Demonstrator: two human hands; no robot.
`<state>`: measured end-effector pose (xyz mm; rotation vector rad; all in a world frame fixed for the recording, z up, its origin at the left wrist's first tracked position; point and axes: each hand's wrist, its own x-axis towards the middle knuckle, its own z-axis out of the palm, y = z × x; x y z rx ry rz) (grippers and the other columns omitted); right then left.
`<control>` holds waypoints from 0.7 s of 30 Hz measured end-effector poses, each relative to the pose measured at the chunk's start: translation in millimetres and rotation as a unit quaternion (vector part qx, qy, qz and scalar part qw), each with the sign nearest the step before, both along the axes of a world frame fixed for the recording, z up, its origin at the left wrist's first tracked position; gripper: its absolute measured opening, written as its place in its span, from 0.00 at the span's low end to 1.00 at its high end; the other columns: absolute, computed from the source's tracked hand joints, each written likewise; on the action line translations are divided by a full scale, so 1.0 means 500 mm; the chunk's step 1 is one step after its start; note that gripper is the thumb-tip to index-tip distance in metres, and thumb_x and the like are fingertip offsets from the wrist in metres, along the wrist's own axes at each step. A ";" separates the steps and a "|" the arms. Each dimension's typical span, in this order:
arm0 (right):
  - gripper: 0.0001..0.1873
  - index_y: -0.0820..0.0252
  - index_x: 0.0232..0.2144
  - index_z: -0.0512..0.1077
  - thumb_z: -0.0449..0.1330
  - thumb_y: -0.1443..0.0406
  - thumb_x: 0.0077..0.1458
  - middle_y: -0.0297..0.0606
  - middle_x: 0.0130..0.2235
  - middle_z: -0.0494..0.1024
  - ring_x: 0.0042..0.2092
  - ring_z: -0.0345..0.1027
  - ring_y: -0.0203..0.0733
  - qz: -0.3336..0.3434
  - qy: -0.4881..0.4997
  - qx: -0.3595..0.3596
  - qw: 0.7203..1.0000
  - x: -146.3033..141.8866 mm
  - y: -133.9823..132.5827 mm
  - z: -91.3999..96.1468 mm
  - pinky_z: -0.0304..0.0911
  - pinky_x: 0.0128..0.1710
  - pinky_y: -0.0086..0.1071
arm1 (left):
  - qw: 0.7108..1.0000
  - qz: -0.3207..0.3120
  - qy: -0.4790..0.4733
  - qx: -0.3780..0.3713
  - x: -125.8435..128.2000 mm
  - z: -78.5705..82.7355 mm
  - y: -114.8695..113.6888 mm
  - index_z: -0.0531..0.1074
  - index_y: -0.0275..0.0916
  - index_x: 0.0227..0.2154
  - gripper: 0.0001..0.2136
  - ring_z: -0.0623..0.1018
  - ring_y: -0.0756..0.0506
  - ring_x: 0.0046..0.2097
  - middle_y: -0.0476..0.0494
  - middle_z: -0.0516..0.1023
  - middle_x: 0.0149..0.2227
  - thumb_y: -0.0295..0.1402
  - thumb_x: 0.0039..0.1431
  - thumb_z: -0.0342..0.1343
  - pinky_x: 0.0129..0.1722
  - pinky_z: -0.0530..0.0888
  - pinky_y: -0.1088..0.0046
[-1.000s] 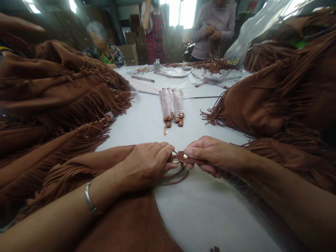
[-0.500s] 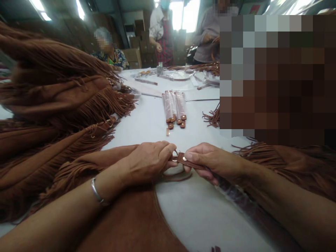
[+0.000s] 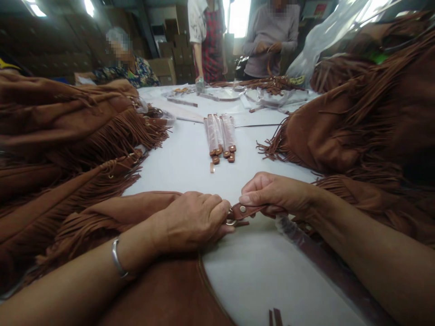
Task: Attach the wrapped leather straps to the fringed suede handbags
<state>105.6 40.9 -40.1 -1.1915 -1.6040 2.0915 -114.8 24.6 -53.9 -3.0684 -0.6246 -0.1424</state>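
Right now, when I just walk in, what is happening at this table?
A person works with both hands at a white table: the right hand pinches a brown leather strap, and the left hand holds its end near a metal ring. Fringed brown suede bags lie piled on both sides. Bundled straps in clear plastic sleeves lie ahead. Across the table, a standing person handles a brown strap.

Fringed suede bags (image 3: 68, 117) lie along both sides of the table (image 3: 258, 276), with bundled leather straps (image 3: 219, 136) between them.
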 end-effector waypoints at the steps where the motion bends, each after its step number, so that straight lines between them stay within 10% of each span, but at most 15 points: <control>1: 0.20 0.65 0.18 0.64 0.61 0.55 0.47 0.23 0.13 0.57 0.12 0.40 0.22 0.005 -0.002 0.002 1.000 0.000 -0.003 -0.002 0.36 0.08 0.18 | 1.000 0.003 -0.003 0.013 0.000 -0.003 0.000 0.62 0.35 0.36 0.14 0.71 0.45 0.30 0.44 0.71 0.31 0.39 0.65 0.37 0.28 0.70 0.68; 14: 0.20 0.66 0.21 0.66 0.59 0.52 0.50 0.24 0.14 0.59 0.12 0.41 0.22 0.008 0.013 -0.021 1.000 -0.002 -0.008 -0.023 0.38 0.09 0.18 | 0.997 0.039 0.060 -0.016 -0.002 0.013 0.017 0.61 0.36 0.38 0.14 0.72 0.46 0.29 0.44 0.71 0.35 0.42 0.64 0.40 0.26 0.70 0.70; 21: 0.20 0.66 0.22 0.67 0.61 0.53 0.49 0.22 0.12 0.57 0.11 0.41 0.21 -0.022 0.044 -0.042 0.998 -0.007 -0.008 -0.011 0.40 0.08 0.17 | 0.996 0.023 -0.055 0.059 -0.014 -0.007 0.016 0.60 0.35 0.39 0.12 0.72 0.46 0.30 0.44 0.71 0.31 0.38 0.65 0.38 0.28 0.71 0.70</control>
